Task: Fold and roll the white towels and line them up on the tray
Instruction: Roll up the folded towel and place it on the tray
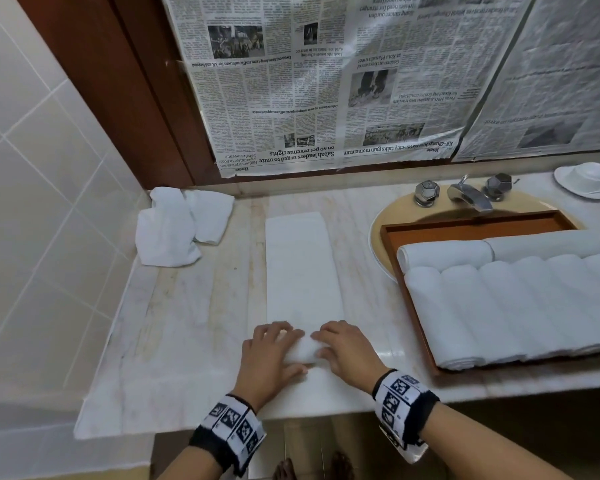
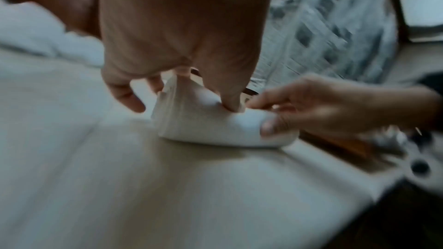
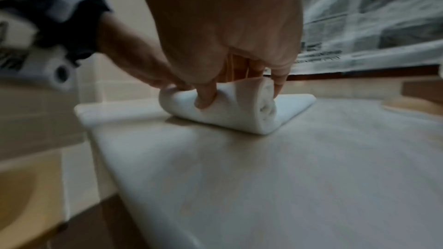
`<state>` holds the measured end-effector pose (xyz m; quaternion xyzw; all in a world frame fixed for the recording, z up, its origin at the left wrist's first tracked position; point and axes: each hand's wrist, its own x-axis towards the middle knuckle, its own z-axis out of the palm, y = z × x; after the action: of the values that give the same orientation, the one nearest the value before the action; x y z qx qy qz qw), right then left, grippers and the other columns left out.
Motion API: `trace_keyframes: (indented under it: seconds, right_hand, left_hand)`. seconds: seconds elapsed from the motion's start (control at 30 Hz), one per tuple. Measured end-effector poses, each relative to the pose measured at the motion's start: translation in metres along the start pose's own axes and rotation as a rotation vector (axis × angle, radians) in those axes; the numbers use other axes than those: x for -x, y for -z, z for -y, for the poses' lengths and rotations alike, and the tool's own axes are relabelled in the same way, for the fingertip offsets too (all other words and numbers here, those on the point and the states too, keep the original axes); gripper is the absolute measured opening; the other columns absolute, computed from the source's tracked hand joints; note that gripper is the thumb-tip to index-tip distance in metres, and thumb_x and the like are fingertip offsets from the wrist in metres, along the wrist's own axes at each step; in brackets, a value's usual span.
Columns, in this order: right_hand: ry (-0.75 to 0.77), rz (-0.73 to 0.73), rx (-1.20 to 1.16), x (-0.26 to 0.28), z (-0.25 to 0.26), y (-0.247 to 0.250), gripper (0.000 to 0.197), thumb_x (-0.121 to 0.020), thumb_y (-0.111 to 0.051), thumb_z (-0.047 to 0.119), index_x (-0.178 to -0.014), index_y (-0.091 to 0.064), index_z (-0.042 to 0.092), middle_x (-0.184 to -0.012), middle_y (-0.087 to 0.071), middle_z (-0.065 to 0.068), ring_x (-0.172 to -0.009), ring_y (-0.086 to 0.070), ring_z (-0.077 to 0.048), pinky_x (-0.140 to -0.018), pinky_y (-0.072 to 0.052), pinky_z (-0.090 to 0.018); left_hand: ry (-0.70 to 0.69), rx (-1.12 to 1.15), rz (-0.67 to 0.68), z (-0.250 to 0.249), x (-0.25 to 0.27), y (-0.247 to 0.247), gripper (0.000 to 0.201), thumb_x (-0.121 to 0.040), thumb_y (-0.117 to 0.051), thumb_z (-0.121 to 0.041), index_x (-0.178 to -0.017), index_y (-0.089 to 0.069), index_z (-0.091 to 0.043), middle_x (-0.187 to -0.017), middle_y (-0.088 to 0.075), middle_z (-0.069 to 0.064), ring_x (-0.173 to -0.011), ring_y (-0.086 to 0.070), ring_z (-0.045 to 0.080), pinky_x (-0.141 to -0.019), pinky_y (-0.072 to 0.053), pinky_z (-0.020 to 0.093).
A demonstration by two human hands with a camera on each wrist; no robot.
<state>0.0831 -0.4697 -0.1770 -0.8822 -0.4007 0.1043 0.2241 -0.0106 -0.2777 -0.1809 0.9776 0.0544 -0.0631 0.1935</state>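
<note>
Towel (image 1: 303,271), folded into a long strip on the marble counter (image 1: 187,323), is soft and light, so we roll it from the near end, both hands curled over the small started roll: left hand (image 1: 269,355) and right hand (image 1: 347,351) pinching it with thumbs behind. We judge it will slacken unless gripped across its full width. Beyond, the tray (image 1: 465,225) holds finished rolls (image 1: 499,306); loose towels (image 1: 177,226) wait far left.

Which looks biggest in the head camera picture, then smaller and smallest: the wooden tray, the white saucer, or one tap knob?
1. Wooden tray, by far the largest.
2. White saucer.
3. Left tap knob, smallest.
The saucer and knob sit farther from the camera, so both look smaller than they are.
</note>
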Motion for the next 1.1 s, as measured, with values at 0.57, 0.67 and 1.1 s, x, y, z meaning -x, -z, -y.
trace_keyframes:
  seconds: [0.57, 0.67, 1.1]
  right_hand:
    - [-0.075, 0.143, -0.013, -0.008, -0.007, 0.004, 0.043, -0.095, -0.059, 0.033, -0.135, -0.056, 0.018, -0.127, -0.057, -0.002, -0.118, -0.05, -0.023, -0.098, -0.039, -0.032]
    - [-0.134, 0.253, -0.116, -0.016, -0.006, 0.013, 0.041, -0.095, -0.061, 0.038, -0.131, -0.058, 0.019, -0.127, -0.058, -0.002, -0.119, -0.05, -0.021, -0.094, -0.034, -0.026]
    - [-0.048, 0.145, 0.292, 0.008, 0.015, 0.012, 0.061, -0.087, -0.06, 0.049, -0.138, -0.045, 0.019, -0.133, -0.05, -0.003, -0.12, -0.047, -0.027, -0.096, -0.039, -0.039]
  left_hand:
    - [0.088, 0.048, 0.164, 0.002, -0.012, 0.013, 0.062, -0.084, -0.061, -0.062, -0.141, -0.049, -0.039, -0.14, -0.048, -0.012, -0.129, -0.04, 0.02, -0.1, -0.042, 0.043]
    - [0.015, -0.075, 0.017, -0.003, 0.005, -0.001, 0.069, -0.086, -0.054, -0.062, -0.147, -0.04, -0.035, -0.146, -0.043, -0.008, -0.134, -0.038, 0.023, -0.097, -0.042, 0.045]
    - [0.08, 0.292, 0.283, 0.011, -0.02, 0.014, 0.073, -0.065, -0.051, -0.083, -0.116, -0.066, -0.034, -0.112, -0.065, -0.007, -0.105, -0.059, 0.016, -0.094, -0.048, 0.044]
